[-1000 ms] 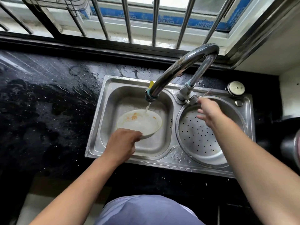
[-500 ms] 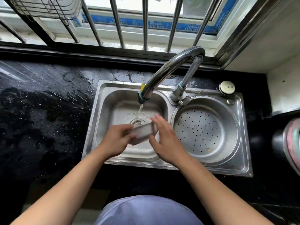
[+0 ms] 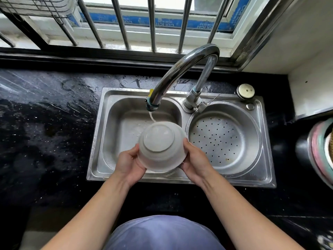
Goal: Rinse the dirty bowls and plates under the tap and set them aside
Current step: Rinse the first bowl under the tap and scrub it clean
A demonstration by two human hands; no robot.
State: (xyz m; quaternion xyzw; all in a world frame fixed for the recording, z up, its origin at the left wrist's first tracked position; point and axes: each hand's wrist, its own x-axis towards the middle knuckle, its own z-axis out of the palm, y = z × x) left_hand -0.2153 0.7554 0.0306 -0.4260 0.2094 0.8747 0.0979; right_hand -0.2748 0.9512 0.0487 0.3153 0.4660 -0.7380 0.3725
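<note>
A white bowl (image 3: 161, 146) is turned with its base toward me, over the left basin of the steel sink (image 3: 100, 141). My left hand (image 3: 128, 164) grips its left rim and my right hand (image 3: 195, 162) grips its right rim. The curved chrome tap (image 3: 182, 69) runs a thin stream of water (image 3: 151, 117) that meets the bowl's far edge. The inside of the bowl is hidden.
The right basin holds a perforated steel strainer (image 3: 223, 139). Wet black counter (image 3: 45, 123) spreads to the left. A round white plug (image 3: 245, 91) sits behind the sink. A colourful round vessel (image 3: 320, 152) stands at the right edge. Window bars (image 3: 152, 24) rise behind the tap.
My right hand left the tap handle and joined the left on the bowl. The bowl went from lying open side up in the basin to lifted and flipped base up.
</note>
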